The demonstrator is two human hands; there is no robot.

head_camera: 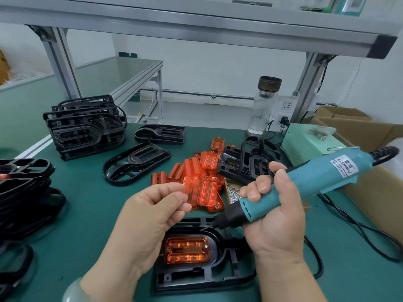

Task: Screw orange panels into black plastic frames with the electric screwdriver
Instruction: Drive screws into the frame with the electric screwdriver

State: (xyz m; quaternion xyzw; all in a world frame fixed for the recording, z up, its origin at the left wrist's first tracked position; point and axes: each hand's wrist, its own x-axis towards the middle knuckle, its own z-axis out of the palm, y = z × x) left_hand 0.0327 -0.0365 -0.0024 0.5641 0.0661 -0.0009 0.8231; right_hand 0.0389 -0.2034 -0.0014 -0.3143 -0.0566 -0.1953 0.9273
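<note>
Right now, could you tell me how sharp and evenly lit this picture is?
Head view: the wide lens bows the grey aluminium shelf beam; the translucent orange plastic panels glow until their edges bleed; lighting is even, shadows on the green bench mat faint; the left hand looks soft.

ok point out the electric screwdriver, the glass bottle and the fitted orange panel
electric screwdriver [316, 177]: head view, on its teal body
glass bottle [262, 112]: head view, on its clear wall
fitted orange panel [187, 250]: head view, on its middle

Bare green mat [87, 199] right of black frame stack [24, 192]; orange panel heap [196, 177] beyond
</note>
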